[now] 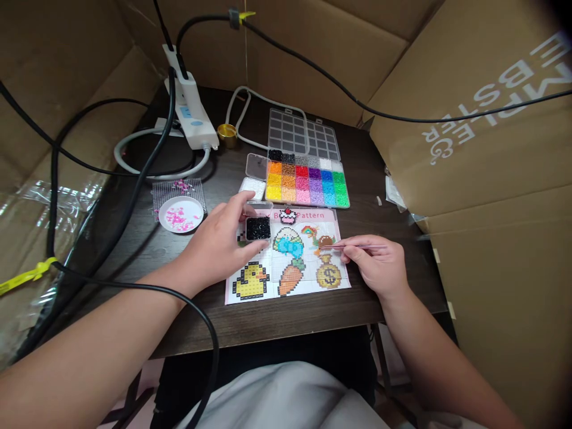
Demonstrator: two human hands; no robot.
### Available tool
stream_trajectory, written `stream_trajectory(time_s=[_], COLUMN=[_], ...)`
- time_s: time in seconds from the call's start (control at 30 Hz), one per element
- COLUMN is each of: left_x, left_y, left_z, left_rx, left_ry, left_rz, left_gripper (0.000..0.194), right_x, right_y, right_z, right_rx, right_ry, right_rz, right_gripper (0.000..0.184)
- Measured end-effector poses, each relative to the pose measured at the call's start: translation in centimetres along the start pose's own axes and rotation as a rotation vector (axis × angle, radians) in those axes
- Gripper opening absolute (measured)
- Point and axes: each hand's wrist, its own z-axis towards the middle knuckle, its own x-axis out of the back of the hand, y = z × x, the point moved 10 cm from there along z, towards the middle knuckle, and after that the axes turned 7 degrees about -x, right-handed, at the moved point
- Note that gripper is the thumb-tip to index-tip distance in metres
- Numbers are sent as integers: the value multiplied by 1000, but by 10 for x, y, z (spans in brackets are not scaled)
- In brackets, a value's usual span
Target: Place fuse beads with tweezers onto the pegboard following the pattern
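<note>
My left hand (221, 241) is curled around a small clear box of black beads (258, 227), which rests on the top left of the bead pattern sheet (286, 256). My right hand (378, 265) pinches thin metal tweezers (355, 246) that point left over the sheet's right side, above the money-bag picture. The sheet shows a duck, a carrot, an egg and other pixel pictures.
An open tray of coloured beads (307, 177) with its clear lid up lies behind the sheet. A white dish of pink beads (181, 214) sits on a clear pegboard (177, 190) at left. A power strip (192, 110), cables and cardboard walls (487, 119) surround the dark table (286, 316).
</note>
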Motion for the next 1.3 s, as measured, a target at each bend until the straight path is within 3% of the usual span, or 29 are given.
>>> stream_trajectory(time_s=[0.7,1.0,1.17,1.3], left_x=[-1,-1,-2,-3], left_y=[1,1,-1,0], left_z=[1,1,0,-1], left_rx=[-5,8,1,-15], left_ry=[5,-4,4,13], left_rz=[-17,-18,-20,-38], left_gripper=[77,77,79,79], right_x=[-2,1,-14,-49], right_y=[-2,6,-27,-63], right_z=[-1,2,9,14], right_rx=[9,-17,69,57], right_ry=[-10,-8,-14,-31], right_rz=[-4,159,282,290], right_gripper=[6,14,18,18])
